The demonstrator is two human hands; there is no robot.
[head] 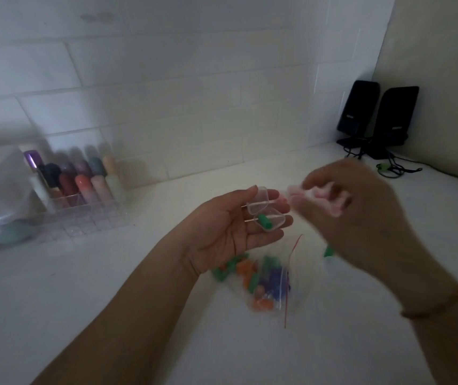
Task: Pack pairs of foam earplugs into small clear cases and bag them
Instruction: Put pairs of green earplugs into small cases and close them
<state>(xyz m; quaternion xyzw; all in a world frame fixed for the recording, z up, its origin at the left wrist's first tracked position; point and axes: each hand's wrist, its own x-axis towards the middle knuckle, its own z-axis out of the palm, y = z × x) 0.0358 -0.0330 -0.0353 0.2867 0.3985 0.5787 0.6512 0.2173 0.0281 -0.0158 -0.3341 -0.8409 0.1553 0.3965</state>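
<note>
While the left hand (230,232) lies palm up with straight fingers, an open clear case (266,211) rests on them, and one green earplug (264,221) sits in its lower half. Just beside it, the blurry right hand (361,215) pinches something pink (316,194) in curled fingers. Below the hands, a clear bag (264,284) of green, orange and blue earplugs lies on the white tabletop (111,273)

Both forearms were bare, with no sleeve in view on either. The left hand (223,232) carried no ring or band that showed. The right hand (361,215) was smeared by motion blur, and its wrist wore a thin bracelet (433,308) (brownish, perhaps beaded).
</note>
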